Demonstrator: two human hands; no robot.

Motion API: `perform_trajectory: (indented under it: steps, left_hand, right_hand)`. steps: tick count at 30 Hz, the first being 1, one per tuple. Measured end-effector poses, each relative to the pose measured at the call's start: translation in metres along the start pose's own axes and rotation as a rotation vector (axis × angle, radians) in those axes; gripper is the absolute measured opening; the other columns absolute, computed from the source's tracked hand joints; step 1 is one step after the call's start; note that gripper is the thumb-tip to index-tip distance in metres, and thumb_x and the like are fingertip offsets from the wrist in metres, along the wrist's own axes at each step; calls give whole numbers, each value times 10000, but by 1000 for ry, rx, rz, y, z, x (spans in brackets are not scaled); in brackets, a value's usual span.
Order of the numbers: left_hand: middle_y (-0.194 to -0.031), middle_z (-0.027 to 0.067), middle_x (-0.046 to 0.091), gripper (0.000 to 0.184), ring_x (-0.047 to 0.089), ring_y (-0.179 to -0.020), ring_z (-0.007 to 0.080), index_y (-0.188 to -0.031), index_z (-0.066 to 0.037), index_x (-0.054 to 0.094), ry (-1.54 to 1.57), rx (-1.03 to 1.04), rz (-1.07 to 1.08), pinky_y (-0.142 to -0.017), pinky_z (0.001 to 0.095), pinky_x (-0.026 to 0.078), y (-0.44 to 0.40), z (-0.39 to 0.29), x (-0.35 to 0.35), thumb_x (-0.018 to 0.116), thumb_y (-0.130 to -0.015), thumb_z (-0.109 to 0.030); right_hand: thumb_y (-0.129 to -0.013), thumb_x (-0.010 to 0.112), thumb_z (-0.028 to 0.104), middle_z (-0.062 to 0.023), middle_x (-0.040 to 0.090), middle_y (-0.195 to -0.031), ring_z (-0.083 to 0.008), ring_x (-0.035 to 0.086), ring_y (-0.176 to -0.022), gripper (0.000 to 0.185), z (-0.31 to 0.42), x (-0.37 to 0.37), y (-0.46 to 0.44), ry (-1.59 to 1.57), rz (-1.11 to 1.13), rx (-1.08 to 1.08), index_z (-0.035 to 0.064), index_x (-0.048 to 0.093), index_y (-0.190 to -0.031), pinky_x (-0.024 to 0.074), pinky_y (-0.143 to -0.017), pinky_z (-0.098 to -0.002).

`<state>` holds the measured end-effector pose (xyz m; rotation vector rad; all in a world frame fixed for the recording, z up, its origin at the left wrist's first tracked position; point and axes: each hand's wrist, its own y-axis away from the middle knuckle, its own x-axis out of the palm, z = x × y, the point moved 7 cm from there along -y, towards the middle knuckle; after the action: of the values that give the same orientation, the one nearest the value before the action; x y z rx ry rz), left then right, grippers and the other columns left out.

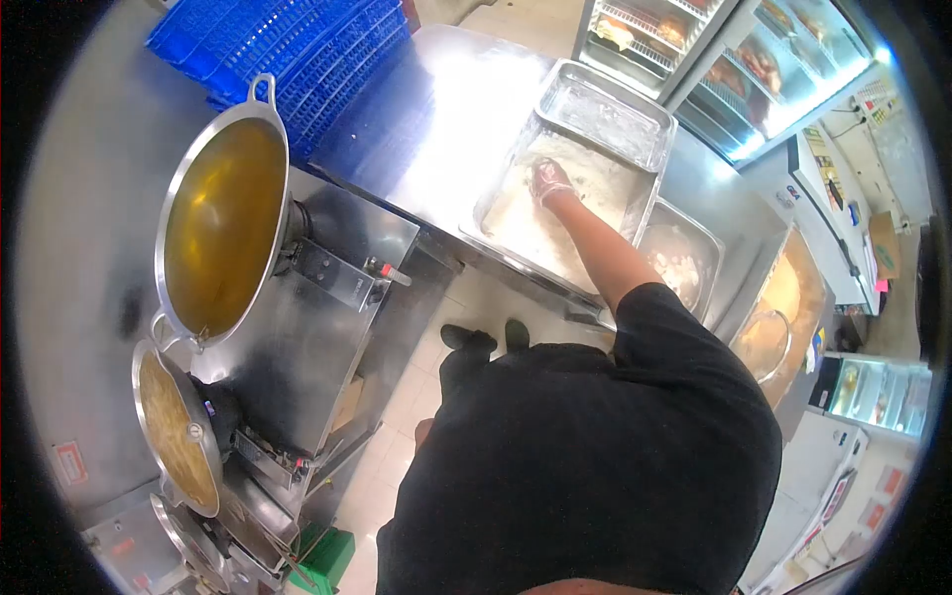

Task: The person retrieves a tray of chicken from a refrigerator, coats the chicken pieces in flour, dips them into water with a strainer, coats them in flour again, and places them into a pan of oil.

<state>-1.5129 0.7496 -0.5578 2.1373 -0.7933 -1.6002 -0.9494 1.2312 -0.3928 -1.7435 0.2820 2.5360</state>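
Note:
My right hand (551, 182), in a clear plastic glove, reaches down into a wide metal tray (480, 224) of white flour-like powder (535, 228). Its fingers touch the powder and are partly hidden, so their grip does not show. At the far end of that tray, a second, shallower metal tray (607, 117) rests over the powder. Beside my forearm sits a metal tray of pale pieces (678, 270) in whitish liquid. Only a small patch of skin shows on my left side; my left hand is out of view.
On the left, a large wok of golden oil (220, 223) and a smaller wok of bubbling oil (171, 426) stand on burners. Blue plastic baskets (297, 59) are stacked at the steel table's end. A container of beige powder (783, 288) and glass-door fridges (759, 74) are on the right.

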Motion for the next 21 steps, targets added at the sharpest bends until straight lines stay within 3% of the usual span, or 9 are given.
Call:
perform_trajectory:
  steps: [2,5,8,11,14,15,18,21]
  left_hand:
    - [-780,228,672,330,664,-788,423,-707,-30,663,-58,71,-27,-697,528,495,4,-1,4,570,-816,-327]
    - [-789,225,674,319,663,-777,422,-729,-41,672,22,66,-83,-696,531,501,8,3,2,572,-819,-330]
    - [-799,231,673,326,658,-793,429,-741,-34,674,25,87,-63,-709,531,500,10,-13,-17,561,-834,-326]
    - [-803,234,671,332,655,-801,432,-745,-29,674,35,74,-67,-716,530,499,7,-8,-15,556,-841,-324]
    - [-807,237,670,337,653,-809,436,-749,-24,674,45,68,-75,-723,530,498,1,-3,-12,550,-848,-322]
    - [-809,238,670,339,652,-811,437,-751,-22,673,47,68,-78,-725,530,497,-3,-1,-12,548,-850,-321]
    - [-813,242,669,344,649,-819,441,-755,-17,673,47,78,-86,-732,530,496,-11,2,-11,543,-857,-319]
    - [-817,245,668,350,646,-827,444,-759,-12,673,50,86,-91,-739,530,495,-22,1,-14,537,-864,-317]
  right_hand:
    - [-873,657,289,-202,694,-1063,-335,660,-1021,310,-17,-2,16,-543,-165,51,48,675,-1068,524,-884,-405]
    - [-860,672,279,-190,703,-1017,-336,669,-973,276,-7,0,14,125,75,-176,49,696,-1010,532,-840,-402]
    - [-864,658,253,-195,694,-1019,-339,663,-958,247,22,-26,66,123,311,-407,42,689,-988,529,-819,-406]
    - [-867,651,241,-208,678,-1022,-350,651,-949,254,13,16,89,80,412,-408,35,674,-1014,521,-821,-421]
    - [-872,634,222,-226,661,-981,-378,643,-910,237,9,33,112,292,437,-527,22,673,-994,517,-825,-421]
    - [-867,622,204,-229,649,-978,-386,634,-927,236,20,8,123,61,455,-530,6,669,-985,513,-834,-410]
    - [-852,609,171,-218,653,-995,-371,636,-935,219,50,-36,151,87,357,-441,-4,666,-969,515,-837,-405]
    - [-830,634,194,-198,664,-994,-344,647,-931,229,48,-21,149,137,342,-239,-3,674,-939,523,-830,-408]
